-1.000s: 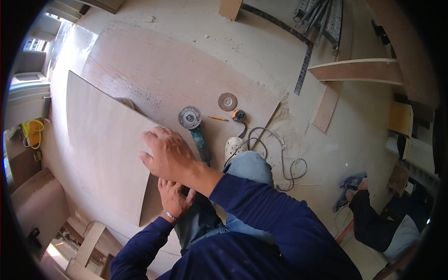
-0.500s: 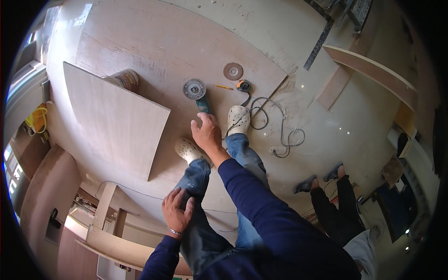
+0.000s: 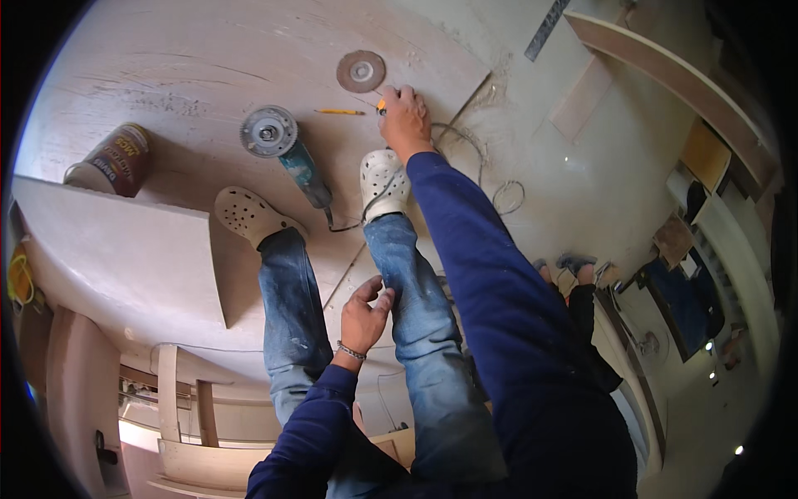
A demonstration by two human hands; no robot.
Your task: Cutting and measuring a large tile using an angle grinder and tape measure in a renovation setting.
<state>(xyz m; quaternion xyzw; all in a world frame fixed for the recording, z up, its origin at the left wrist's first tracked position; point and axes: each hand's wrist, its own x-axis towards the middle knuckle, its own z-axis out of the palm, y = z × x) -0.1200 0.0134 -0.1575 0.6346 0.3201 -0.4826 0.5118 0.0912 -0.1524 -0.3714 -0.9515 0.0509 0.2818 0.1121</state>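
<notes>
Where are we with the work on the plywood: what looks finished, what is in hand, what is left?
Done: the plywood sheet shows sawdust near a cut edge, and the angle grinder lies set down. In hand: the right hand reaches down onto a small orange-tipped item by the loose grinding disc; the left hand rests on the right leg. Left: the pencil and disc lie untouched.

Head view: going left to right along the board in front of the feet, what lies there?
Can → angle grinder → pencil → loose disc → right hand, reaching down onto a small orange thing it mostly hides.
</notes>
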